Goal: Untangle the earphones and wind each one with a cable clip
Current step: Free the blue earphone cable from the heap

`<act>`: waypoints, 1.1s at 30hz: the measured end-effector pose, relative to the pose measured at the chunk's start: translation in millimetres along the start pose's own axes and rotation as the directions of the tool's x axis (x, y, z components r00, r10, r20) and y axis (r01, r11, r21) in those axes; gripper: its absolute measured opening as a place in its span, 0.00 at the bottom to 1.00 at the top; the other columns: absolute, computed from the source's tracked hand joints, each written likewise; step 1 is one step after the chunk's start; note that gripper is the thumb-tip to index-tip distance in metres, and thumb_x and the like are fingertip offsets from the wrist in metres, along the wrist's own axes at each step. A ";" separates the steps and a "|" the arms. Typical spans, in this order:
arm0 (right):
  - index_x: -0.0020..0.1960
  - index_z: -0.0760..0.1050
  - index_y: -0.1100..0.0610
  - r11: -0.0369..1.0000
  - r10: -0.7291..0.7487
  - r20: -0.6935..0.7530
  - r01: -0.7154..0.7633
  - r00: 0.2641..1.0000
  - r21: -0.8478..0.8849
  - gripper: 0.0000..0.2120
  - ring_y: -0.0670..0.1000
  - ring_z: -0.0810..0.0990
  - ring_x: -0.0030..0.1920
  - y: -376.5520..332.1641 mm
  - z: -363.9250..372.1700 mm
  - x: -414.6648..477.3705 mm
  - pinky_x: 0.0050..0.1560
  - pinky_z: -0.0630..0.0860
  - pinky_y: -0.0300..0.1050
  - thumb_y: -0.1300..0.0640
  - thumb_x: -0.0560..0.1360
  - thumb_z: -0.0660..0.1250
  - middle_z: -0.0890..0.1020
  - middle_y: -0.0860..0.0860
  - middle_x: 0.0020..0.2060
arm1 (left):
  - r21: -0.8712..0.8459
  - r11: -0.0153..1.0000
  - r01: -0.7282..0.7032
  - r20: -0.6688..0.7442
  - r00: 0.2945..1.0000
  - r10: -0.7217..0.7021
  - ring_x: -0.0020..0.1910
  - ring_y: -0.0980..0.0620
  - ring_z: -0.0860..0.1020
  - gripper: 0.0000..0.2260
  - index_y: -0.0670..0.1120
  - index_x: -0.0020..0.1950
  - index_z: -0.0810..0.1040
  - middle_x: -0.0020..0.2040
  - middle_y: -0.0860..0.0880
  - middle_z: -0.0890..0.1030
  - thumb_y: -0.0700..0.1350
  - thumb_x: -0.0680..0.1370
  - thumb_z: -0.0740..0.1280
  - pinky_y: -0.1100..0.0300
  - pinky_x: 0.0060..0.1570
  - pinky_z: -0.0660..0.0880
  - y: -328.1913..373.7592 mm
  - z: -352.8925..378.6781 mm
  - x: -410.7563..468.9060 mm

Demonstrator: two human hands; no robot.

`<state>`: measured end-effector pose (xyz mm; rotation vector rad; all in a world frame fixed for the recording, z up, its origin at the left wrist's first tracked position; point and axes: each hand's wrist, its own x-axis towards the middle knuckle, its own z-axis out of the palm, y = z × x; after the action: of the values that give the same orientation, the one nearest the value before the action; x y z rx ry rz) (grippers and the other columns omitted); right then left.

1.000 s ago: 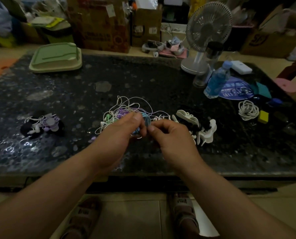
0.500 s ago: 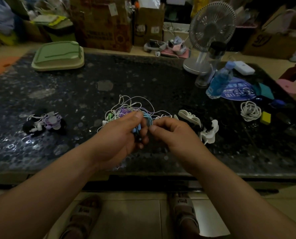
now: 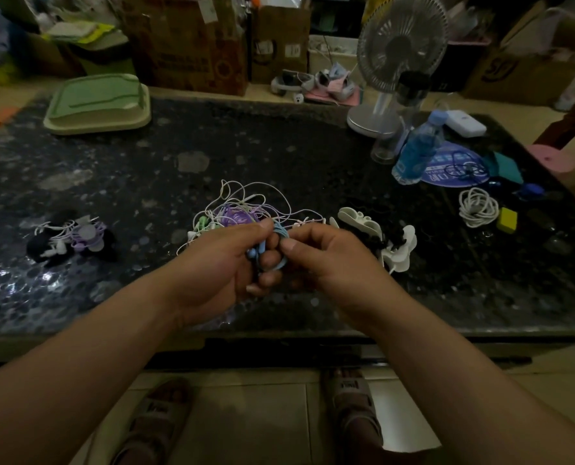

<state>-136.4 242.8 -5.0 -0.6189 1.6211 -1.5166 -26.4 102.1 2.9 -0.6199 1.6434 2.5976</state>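
My left hand [image 3: 225, 263] grips a coiled blue earphone [image 3: 279, 233] above the front of the dark stone table [image 3: 279, 146]. My right hand [image 3: 326, 256] pinches the blue cable at the coil's right side. Just behind my hands lies a tangled pile of white, purple and green earphones [image 3: 242, 209]. To the right of it sits a heap of white and black cable clips [image 3: 380, 236]. At the left lie wound earphones with clips [image 3: 74, 238].
A green lidded box [image 3: 98, 104] stands at the back left. At the back right are a desk fan [image 3: 400, 55], a clear cup, a blue bottle [image 3: 416, 152] and a blue round card. A white coiled cable [image 3: 479, 206] and a yellow block [image 3: 507, 219] lie at right.
Both hands have drawn slightly toward me with the blue earphone. The blue coil now shows lower between my fingers, with a loop hanging below my left thumb.
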 end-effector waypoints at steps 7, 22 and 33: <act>0.46 0.81 0.50 0.935 -0.143 -0.110 0.098 0.984 -0.341 0.08 0.59 0.86 0.47 7.9 2.8 7.3 0.52 0.82 0.67 0.48 0.79 0.67 0.87 0.53 0.43 | 0.149 0.985 -0.082 -0.180 0.978 0.109 0.30 0.53 0.70 0.13 0.43 0.49 0.72 0.37 0.49 0.73 0.50 0.88 0.56 0.62 0.27 0.62 -9.5 13.7 4.8; 0.43 0.76 0.56 0.920 -0.169 -0.085 0.126 0.982 -0.370 0.07 0.51 0.76 0.36 8.5 1.9 6.9 0.40 0.76 0.54 0.55 0.78 0.70 0.83 0.57 0.39 | 0.049 0.998 -0.051 -0.148 0.987 0.057 0.27 0.54 0.65 0.12 0.42 0.51 0.72 0.36 0.46 0.72 0.50 0.87 0.58 0.66 0.22 0.58 -13.8 9.3 9.5; 0.46 0.72 0.58 0.899 -0.196 -0.053 0.158 0.979 -0.409 0.07 0.46 0.71 0.35 4.9 0.9 7.0 0.36 0.70 0.47 0.60 0.78 0.70 0.75 0.50 0.36 | -0.142 0.990 0.011 -0.132 0.991 -0.030 0.28 0.54 0.67 0.11 0.43 0.50 0.74 0.38 0.46 0.74 0.50 0.85 0.61 0.66 0.21 0.60 -16.9 7.2 9.5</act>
<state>-138.7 237.4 -11.3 -0.9558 2.0204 -1.3576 -34.0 114.0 -12.3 -0.8298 1.4849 2.7299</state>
